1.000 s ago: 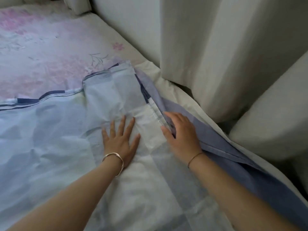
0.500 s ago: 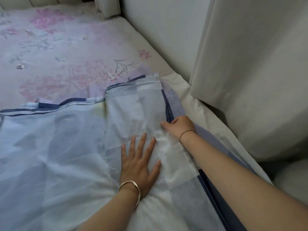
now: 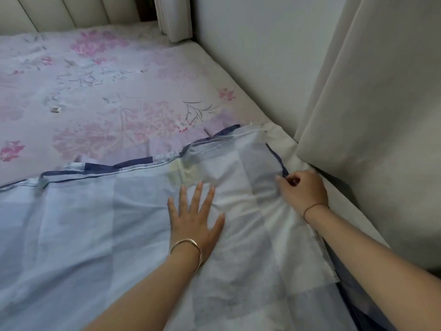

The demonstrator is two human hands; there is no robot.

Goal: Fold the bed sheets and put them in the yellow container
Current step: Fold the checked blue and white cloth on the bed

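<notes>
A pale blue checked bed sheet point(image 3: 83, 223) with dark blue edging lies spread over the near part of the bed, its far edge folded over. My left hand point(image 3: 194, 219) presses flat on the sheet with fingers spread, a metal bangle on the wrist. Just to its right, my right hand point(image 3: 301, 191) pinches the sheet's right edge near the dark blue border, fingers curled, and the cloth is puckered beside it. The yellow container is not in view.
Beyond the sheet lies the bed's pink flowered cover point(image 3: 107, 91). A cream wall point(image 3: 250, 56) and hanging cream curtains point(image 3: 381, 115) close off the right side. A padded headboard point(image 3: 59, 13) stands at the far end.
My right hand has gone from lying flat on the sheet's edge to pinching it, and has drawn it to the right. The view has lifted toward the headboard. My left hand stays flat.
</notes>
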